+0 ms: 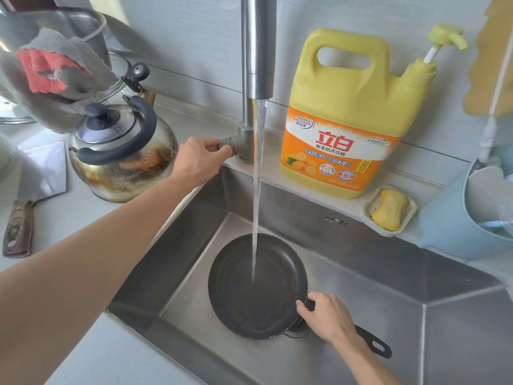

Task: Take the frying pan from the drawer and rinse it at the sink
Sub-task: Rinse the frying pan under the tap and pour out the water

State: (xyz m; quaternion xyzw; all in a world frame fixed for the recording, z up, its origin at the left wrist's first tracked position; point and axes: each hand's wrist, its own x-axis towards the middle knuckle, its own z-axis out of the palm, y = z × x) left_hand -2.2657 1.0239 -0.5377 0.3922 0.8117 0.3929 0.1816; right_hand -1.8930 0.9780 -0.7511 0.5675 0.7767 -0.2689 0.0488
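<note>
A black frying pan (256, 287) lies in the steel sink (388, 273), its inside facing up. A stream of water (258, 190) runs from the tall steel faucet (256, 51) into the middle of the pan. My right hand (324, 315) grips the pan's black handle close to the rim; the handle's end with its hole sticks out behind my wrist. My left hand (198, 159) reaches across the sink's left edge and is closed on the faucet's side knob (226, 144).
A stained steel kettle (122, 154) stands on the counter left of the faucet, under a grey and red cloth (52, 76). A yellow detergent jug (349, 115) and a soap dish (390, 211) sit on the back ledge. A blue basin (449, 218) is right, a cleaver (25, 207) left.
</note>
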